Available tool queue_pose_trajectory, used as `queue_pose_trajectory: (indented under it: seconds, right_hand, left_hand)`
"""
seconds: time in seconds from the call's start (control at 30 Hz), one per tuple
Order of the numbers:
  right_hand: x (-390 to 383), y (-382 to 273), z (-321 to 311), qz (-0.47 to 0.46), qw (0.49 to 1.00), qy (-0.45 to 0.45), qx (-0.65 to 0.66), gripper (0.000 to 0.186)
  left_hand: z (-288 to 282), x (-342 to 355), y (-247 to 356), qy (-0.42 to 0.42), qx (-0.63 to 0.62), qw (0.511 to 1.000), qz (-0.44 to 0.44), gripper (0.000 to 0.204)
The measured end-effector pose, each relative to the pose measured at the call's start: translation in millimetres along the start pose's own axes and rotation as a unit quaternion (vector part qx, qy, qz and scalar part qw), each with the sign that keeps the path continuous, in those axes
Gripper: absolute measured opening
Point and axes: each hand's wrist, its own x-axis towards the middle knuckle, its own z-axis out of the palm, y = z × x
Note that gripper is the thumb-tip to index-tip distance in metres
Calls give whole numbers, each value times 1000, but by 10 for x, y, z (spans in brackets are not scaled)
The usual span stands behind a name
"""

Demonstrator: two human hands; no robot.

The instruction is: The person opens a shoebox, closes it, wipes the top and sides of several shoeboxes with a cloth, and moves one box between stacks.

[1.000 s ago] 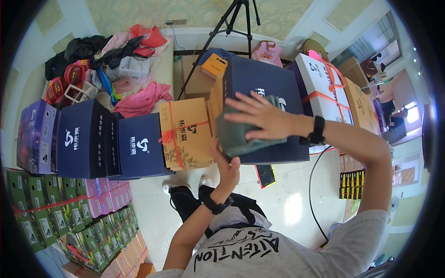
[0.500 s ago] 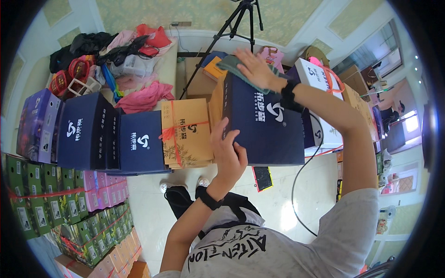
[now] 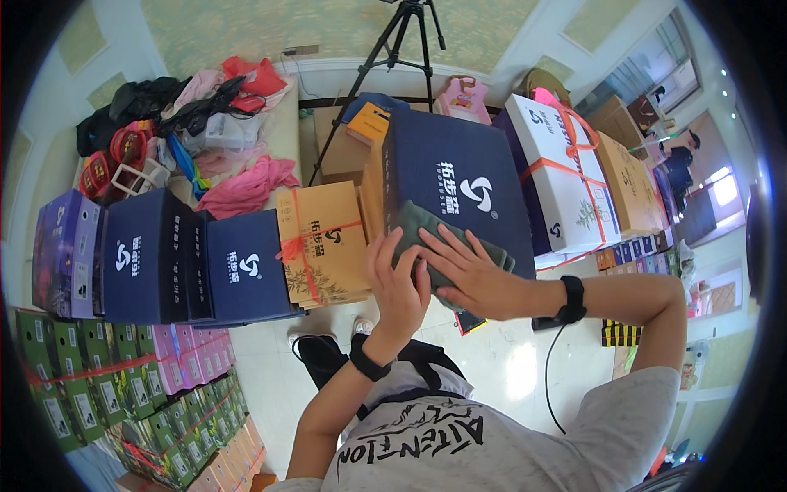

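Observation:
A large dark blue box (image 3: 426, 148) with a white emblem stands in front of me on the row of boxes. My right hand (image 3: 479, 280) lies flat, fingers stretched, on a folded dark green cloth (image 3: 420, 216), pressing it against the near part of the box's blue face. My left hand (image 3: 399, 287) rests at the box's near left corner, fingers loosely bent and thumb apart, close to the cloth. Just left of that hand stands a tan box (image 3: 324, 238) tied with red string.
More blue boxes (image 3: 246, 254) line the left. Tied green shoe boxes (image 3: 90, 369) are stacked below them. A white box (image 3: 557, 176) with red string stands right. Behind are a black tripod (image 3: 361, 78) and piled clothes (image 3: 246, 184). A black cable (image 3: 549, 377) hangs at my right.
My right hand has brought the cloth from the box's far upper edge down to its near part, beside my left hand. My left hand stays by the same corner.

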Motion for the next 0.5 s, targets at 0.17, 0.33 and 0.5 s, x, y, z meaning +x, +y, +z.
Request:
queue_pose_trajectory:
  seconds: [0.17, 0.33, 0.5]
  right_hand:
    - [222, 316, -136, -10, 999, 34, 22, 56]
    - [638, 952, -217, 107, 990, 93, 4, 53]
    - [834, 2093, -420, 207, 966, 104, -114, 36]
  left_hand:
    - [-44, 255, 110, -58, -2, 996, 62, 40]
    - [62, 397, 178, -227, 60, 969, 74, 60]
    - [26, 414, 223, -324, 74, 938, 95, 79]
